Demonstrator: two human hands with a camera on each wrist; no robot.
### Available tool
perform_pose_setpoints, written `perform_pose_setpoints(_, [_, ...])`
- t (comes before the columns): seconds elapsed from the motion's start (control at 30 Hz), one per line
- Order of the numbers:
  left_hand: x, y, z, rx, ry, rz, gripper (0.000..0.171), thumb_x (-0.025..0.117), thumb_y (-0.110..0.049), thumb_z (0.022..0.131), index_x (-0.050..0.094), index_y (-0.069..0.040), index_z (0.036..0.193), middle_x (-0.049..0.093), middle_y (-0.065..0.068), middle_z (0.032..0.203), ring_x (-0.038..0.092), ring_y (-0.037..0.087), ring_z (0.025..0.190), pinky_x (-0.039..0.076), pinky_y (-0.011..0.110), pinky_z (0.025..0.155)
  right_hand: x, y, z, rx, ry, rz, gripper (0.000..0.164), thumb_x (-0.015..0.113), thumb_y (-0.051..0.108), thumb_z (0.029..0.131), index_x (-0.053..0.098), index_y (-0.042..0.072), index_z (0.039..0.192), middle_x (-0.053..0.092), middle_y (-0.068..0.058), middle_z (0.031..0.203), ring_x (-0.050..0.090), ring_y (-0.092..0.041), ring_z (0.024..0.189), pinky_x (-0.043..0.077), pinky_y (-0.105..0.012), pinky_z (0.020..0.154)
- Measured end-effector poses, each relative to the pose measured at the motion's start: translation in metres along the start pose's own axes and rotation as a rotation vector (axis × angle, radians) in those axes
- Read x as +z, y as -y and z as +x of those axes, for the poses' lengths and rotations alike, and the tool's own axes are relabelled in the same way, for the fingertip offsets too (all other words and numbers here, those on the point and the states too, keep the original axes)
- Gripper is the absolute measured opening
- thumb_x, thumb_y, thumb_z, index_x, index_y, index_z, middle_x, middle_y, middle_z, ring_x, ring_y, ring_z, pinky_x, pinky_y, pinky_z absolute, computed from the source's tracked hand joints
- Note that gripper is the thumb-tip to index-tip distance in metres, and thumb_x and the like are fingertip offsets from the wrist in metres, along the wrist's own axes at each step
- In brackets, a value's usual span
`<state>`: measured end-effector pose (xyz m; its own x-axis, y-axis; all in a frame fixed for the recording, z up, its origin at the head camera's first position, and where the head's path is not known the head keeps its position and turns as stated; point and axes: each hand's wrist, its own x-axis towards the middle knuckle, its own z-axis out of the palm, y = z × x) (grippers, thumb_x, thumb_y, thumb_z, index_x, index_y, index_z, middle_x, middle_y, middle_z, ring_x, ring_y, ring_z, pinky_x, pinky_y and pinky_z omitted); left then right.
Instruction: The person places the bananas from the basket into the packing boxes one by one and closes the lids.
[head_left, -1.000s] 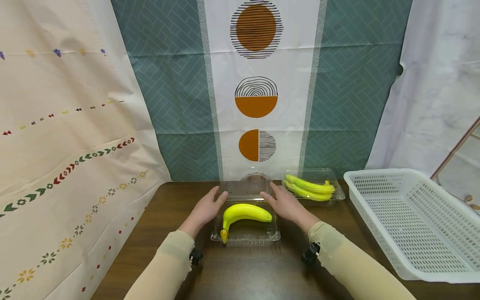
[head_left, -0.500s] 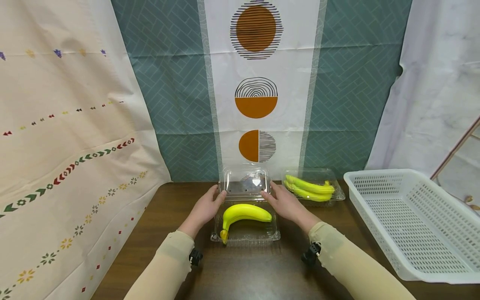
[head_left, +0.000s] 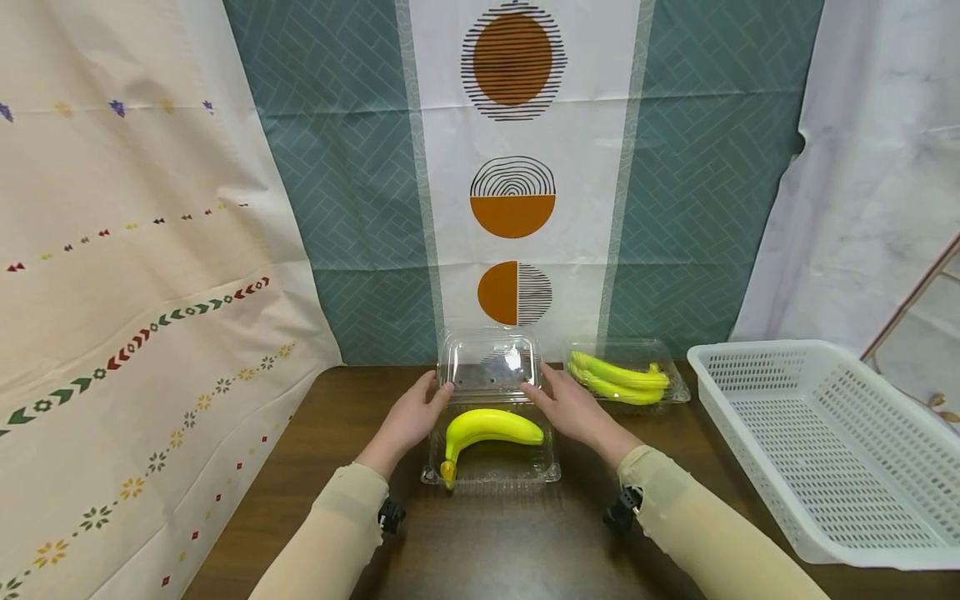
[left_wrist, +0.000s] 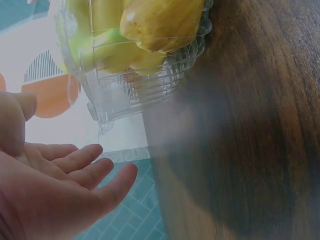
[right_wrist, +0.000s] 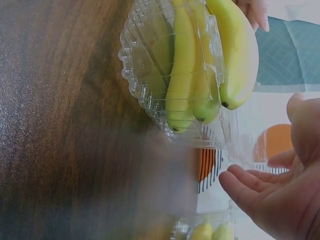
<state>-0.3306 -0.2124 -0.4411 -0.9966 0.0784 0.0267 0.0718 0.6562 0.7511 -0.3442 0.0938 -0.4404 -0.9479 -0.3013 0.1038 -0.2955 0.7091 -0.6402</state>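
A clear plastic clamshell container (head_left: 551, 477) stands on the dark wooden table with its lid (head_left: 489, 362) tilted up at the back. Inside its base lies a bunch of yellow bananas (head_left: 495, 425), stem toward the front left; several fruits show in the right wrist view. My left hand (head_left: 411, 414) holds the lid's left edge, thumb in front. On the opposite edge my right hand (head_left: 573, 406) has a matching hold. Both wrist views show the left hand (left_wrist: 75, 180) and right hand (right_wrist: 275, 190) with fingers beside the clear plastic.
Behind my right hand sits another clamshell container (head_left: 678, 392), closed over bananas (head_left: 622, 379). A white perforated basket (head_left: 817, 542) stands at the right of the wooden table (head_left: 487, 542). Patterned cloth (head_left: 367, 208) hangs behind the table, with more at both sides.
The lid has tipped slightly more upright, and a bright reflection has appeared on it. My hands have barely shifted. The bananas and basket have stayed put.
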Motion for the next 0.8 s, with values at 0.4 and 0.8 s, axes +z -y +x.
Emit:
perform_pose_setpoints(0.4, [0.0005,0.0001,0.0005,0.002,0.0,-0.006,0.079,0.055,-0.05,0.116,0.029,-0.003,0.174,0.045,0.023,0.17,0.042,0.047,0.156,0.036,0.067,0.124,-0.0002,-0.0016,-0.0008,-0.009,-0.021,0.006,0.085,0.05,0.055,0.116,0.028,-0.005,0.172,0.053,-0.033,0.156,0.053,-0.048,0.145,0.039,-0.065,0.122])
perform_pose_setpoints(0.8, [-0.0027,0.002,0.0025,0.017,0.004,-0.024,0.084,0.055,-0.053,0.115,0.022,-0.005,0.176,0.04,0.023,0.172,0.039,0.048,0.158,0.033,0.068,0.125,-0.0022,-0.0015,-0.0004,-0.023,-0.045,0.04,0.087,0.05,0.057,0.116,0.024,-0.002,0.174,0.04,-0.031,0.169,0.052,-0.047,0.147,0.039,-0.065,0.122])
